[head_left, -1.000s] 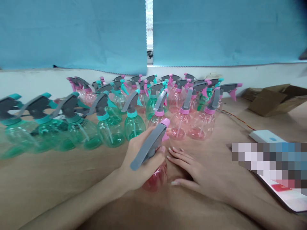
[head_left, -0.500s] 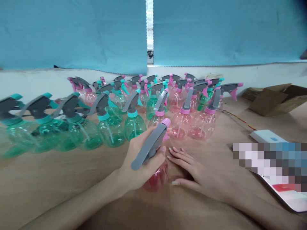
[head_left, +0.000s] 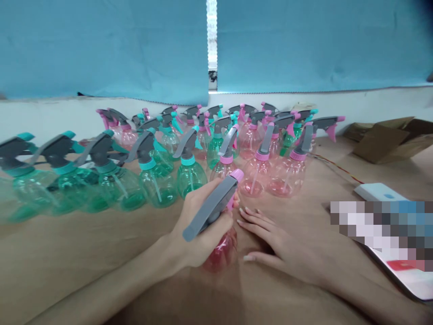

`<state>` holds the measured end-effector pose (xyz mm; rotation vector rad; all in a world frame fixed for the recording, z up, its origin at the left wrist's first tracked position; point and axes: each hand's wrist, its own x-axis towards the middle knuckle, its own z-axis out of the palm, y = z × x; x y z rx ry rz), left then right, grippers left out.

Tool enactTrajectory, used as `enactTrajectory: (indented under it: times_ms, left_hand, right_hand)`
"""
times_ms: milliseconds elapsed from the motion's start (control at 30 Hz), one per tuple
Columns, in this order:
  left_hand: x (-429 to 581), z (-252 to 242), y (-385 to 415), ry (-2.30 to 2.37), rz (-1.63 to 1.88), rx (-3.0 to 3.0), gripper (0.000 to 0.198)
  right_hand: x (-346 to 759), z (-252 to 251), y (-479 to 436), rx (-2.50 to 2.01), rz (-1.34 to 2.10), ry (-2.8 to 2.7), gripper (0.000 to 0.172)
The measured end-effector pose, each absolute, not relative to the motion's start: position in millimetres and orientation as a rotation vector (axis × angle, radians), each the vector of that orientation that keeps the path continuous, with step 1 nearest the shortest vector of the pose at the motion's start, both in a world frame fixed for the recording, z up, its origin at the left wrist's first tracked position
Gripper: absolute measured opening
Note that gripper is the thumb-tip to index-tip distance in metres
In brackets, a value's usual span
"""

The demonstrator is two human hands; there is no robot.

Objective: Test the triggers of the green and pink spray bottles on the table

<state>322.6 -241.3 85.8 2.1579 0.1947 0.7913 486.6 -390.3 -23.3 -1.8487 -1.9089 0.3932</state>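
In the head view, the left hand (head_left: 199, 230) closes a firm grip around a tilted, clear pink plastic spray bottle (head_left: 221, 250) with a grey trigger head, mid-way along the tan surface (head_left: 67, 257). The right hand (head_left: 284, 243) lies open and flat just beside it, fingers spread. Beyond stand rounded green bottles (head_left: 157, 185) and pink bottles (head_left: 253, 178), all glossy, clear plastic.

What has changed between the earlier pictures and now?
The view turned slightly left, shifting the standing spray bottles rightward in frame. Nothing was taken or let go: the left hand still grips the pink spray bottle; the right hand still rests on the table.
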Motion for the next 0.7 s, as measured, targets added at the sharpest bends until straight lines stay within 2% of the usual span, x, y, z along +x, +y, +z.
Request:
enactTrajectory:
  times_ms: [700]
  left_hand:
    - [324.6, 81.3, -249.0, 0.32, 0.839, 2.094, 0.008]
  right_hand:
    - [488.2, -28.3, -389.8, -1.876, 0.389, -1.922, 0.071]
